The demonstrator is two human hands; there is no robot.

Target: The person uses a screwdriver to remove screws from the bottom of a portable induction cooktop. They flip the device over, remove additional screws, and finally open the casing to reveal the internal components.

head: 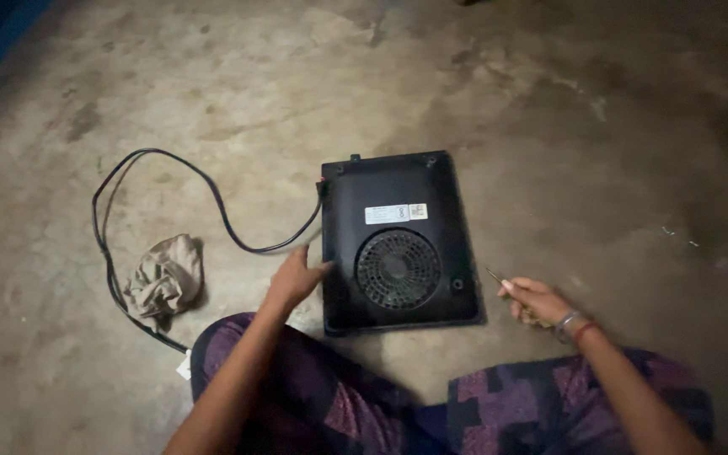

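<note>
A black cooktop (pixel 398 240) lies underside up near the middle of the concrete floor (pixel 549 126) — fan grille showing. The left hand (pixel 294 278), fingers loose, touches its left edge; the right hand (pixel 532 299) grips a thin screwdriver (pixel 495 276) just beside its right edge.

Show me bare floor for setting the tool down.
Bare concrete floor lies right of the upturned cooktop, beyond the right hand. Left is crowded: left hand, power cord, crumpled rag.
</note>
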